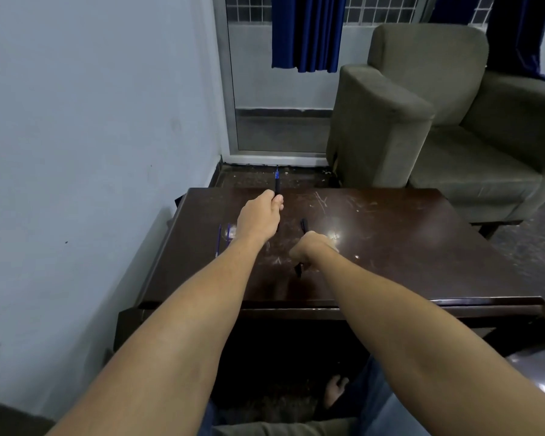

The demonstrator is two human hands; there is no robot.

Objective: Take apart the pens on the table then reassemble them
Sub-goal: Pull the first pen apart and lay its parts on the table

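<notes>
Left fingers grasp a black pen over the glossy, scratched table's far edge; right fingers clench a black barrel.

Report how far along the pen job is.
Done: at least one pen looks taken apart, since a thin blue refill lies loose on the table. In hand: the left hand grips a black barrel with a blue tip, and the right hand grips a second black piece. Left: the loose refill has to go back in; whether the held parts are being split or joined cannot be told.
</notes>
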